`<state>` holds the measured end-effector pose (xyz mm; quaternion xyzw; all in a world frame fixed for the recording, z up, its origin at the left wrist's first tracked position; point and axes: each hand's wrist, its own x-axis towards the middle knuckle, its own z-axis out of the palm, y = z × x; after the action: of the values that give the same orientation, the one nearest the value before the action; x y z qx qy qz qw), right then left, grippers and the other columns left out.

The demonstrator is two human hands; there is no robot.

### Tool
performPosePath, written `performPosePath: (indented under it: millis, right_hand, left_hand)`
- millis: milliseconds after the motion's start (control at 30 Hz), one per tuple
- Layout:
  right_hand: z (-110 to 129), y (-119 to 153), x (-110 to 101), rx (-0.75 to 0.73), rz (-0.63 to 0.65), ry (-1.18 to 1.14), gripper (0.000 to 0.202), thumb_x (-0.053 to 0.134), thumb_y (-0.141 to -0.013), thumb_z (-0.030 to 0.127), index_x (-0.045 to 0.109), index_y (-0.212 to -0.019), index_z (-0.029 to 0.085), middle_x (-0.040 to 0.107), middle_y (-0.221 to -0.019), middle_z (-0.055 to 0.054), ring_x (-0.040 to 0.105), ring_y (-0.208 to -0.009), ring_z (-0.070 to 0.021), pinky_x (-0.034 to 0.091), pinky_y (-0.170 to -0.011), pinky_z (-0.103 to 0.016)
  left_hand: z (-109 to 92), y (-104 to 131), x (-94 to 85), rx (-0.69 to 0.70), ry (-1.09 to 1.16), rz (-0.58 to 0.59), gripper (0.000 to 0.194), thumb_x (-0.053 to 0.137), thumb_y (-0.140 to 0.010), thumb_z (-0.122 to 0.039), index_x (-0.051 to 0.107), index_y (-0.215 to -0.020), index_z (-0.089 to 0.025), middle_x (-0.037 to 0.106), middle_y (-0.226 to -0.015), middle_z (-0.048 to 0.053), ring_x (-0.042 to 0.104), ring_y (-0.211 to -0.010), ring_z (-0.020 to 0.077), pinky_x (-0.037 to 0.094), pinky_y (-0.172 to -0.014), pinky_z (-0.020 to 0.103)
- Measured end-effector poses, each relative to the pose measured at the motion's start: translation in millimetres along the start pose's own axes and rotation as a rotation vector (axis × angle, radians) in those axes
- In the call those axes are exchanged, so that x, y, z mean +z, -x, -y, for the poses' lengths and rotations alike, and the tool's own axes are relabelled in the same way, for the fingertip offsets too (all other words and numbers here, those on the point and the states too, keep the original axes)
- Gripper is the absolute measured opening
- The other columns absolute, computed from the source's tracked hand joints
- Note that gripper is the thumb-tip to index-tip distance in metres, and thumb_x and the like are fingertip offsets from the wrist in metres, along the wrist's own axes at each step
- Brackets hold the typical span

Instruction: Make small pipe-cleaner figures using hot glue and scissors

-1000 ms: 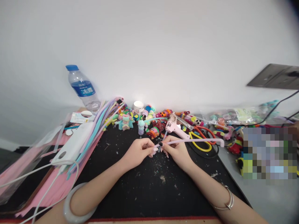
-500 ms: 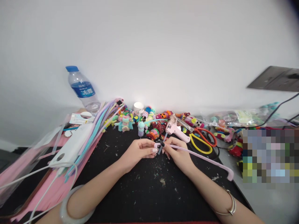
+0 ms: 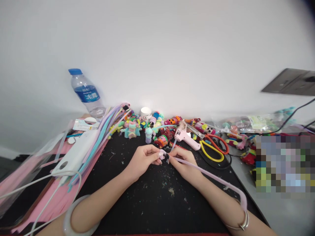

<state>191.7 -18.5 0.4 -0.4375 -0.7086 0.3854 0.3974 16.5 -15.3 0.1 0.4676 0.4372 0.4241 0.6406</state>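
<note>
Over the middle of the black mat, my left hand pinches one end of a pale lilac pipe cleaner. My right hand grips the same pipe cleaner just beside it, thumb and fingers closed. Its long free part runs to the right over my right forearm and bends down at the tip. Fingertips hide the worked end. Just beyond my right hand lies a pink glue gun, a translucent glue stick pointing from it toward the hand. A small blue and lilac fuzzy figure stands beyond my left hand.
Scissors with yellow and red handles lie right of the glue gun. Pipe cleaners, a white power bank and cables are at the left. Colourful fuzzy figures, a paper cup and a water bottle line the wall.
My hands have come closer together, with the right hand shifted slightly left. The pipe cleaner's free end has swung down toward my right wrist, and its looped end is now mostly covered.
</note>
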Motion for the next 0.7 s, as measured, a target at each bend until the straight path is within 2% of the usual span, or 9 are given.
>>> performPosePath:
  millis: [200,333,467,567,700]
  right_hand:
    - [1,2,0,-0.083,0.042,0.118,0.016,0.054,-0.082,0.023,0.062,-0.07,0.016,0.06,-0.063,-0.001,0.05,-0.055,-0.0118,0.037,-0.052,-0.022]
    - [-4,1,-1,-0.006,-0.019,0.088,0.018,0.054,-0.083,0.024,0.06,-0.069,0.015,0.058,-0.062,-0.001,0.049,-0.053,-0.0111,0.036,-0.05,-0.021]
    - [-8,0,-1,0.03,-0.04,0.031,0.019,0.054,-0.084,0.026,0.06,-0.07,0.015,0.058,-0.064,-0.001,0.049,-0.056,-0.0108,0.037,-0.052,-0.021]
    - [-9,0,-1,0.04,-0.021,0.032,0.018,0.055,-0.084,0.026,0.061,-0.071,0.015,0.058,-0.064,-0.001,0.049,-0.056,-0.0107,0.037,-0.052,-0.021]
    - [-8,0,-1,0.026,-0.002,0.042,0.018,0.055,-0.083,0.025,0.061,-0.071,0.014,0.058,-0.063,-0.001,0.048,-0.055,-0.0109,0.036,-0.052,-0.021]
  left_hand:
    - [-1,1,3.3,0.025,-0.086,-0.04,0.013,0.065,-0.074,-0.024,0.064,-0.076,-0.012,0.066,-0.064,0.002,0.062,-0.057,0.0113,0.051,-0.058,0.022]
    - [2,0,2.2,-0.034,0.03,-0.024,0.016,0.066,-0.074,-0.024,0.067,-0.087,-0.014,0.07,-0.078,0.004,0.066,-0.069,0.0132,0.052,-0.063,0.021]
    - [7,-1,0.2,-0.084,0.185,0.001,0.023,0.07,-0.072,-0.024,0.069,-0.094,-0.015,0.071,-0.087,0.005,0.064,-0.076,0.0112,0.05,-0.071,0.02]
    - [9,-2,-0.6,-0.11,0.269,0.018,0.023,0.071,-0.072,-0.021,0.07,-0.094,-0.014,0.07,-0.084,0.005,0.062,-0.076,0.0092,0.049,-0.073,0.018]
    - [8,-1,0.4,-0.124,0.298,0.022,0.022,0.071,-0.071,-0.02,0.071,-0.092,-0.014,0.068,-0.08,0.003,0.061,-0.072,0.0088,0.049,-0.068,0.018]
